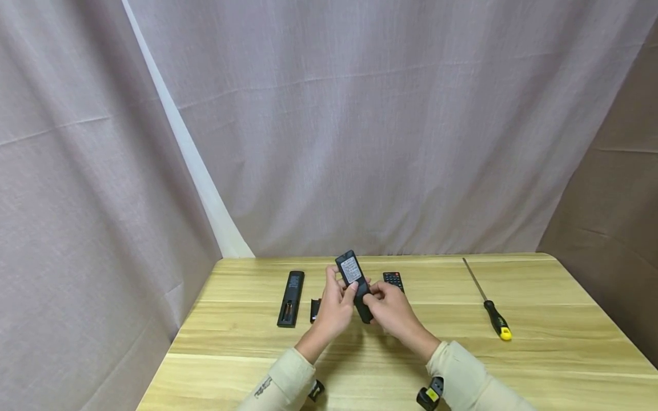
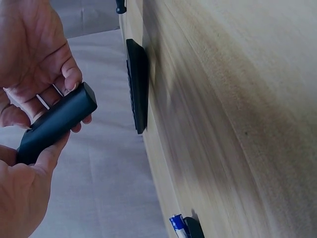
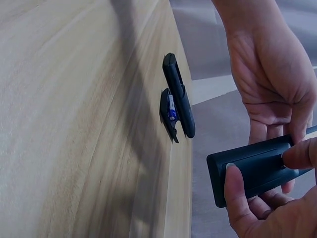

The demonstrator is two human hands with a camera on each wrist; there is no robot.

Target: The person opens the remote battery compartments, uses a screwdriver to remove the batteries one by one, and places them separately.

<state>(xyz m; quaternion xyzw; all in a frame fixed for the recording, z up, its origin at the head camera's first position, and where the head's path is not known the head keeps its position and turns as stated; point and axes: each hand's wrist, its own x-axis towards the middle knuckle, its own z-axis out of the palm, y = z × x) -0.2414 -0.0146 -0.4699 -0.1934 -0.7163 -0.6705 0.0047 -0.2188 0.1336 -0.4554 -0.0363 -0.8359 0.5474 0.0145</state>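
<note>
Above the table (image 1: 231, 325), labelled black remote (image 3: 255, 167)

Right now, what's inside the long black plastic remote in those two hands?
Inside the remote, nothing can be seen: its flat black battery cover appears closed, hiding any contents. Outside, a white rectangular label shows on its back.

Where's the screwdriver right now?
In the head view, the screwdriver lies on the right side of the wooden table, well to the right of the right hand and the black remote it grips.
</note>
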